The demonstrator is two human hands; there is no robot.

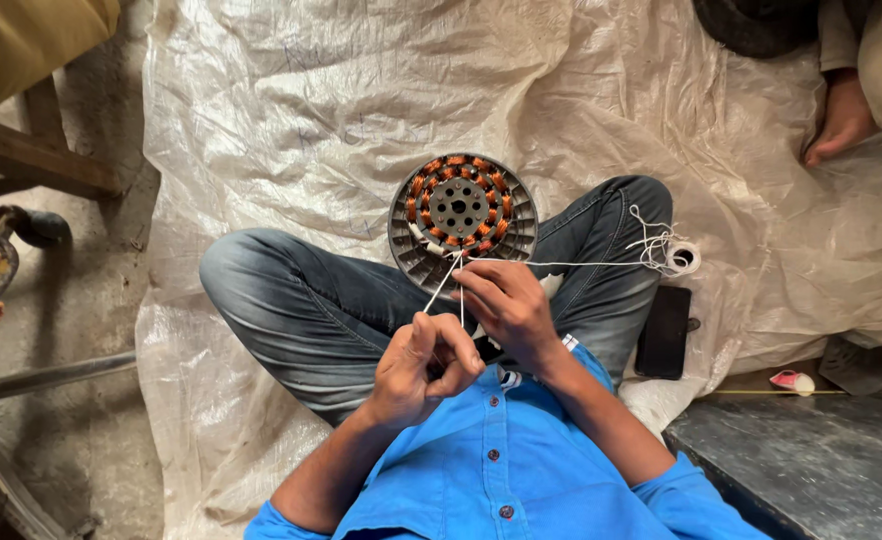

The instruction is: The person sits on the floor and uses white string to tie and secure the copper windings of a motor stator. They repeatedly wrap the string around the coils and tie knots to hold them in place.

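A black phone (664, 331) is lying flat on the pale plastic sheet (291, 110), just beside the jeans-clad knee (611, 240) on the person's right, its dark rectangular screen facing up and showing nothing. Just above it a small white spool of thread (683, 258) is sitting on the same sheet, loose loops trailing beside it. Nothing else is showing as a package, a label or a sign.
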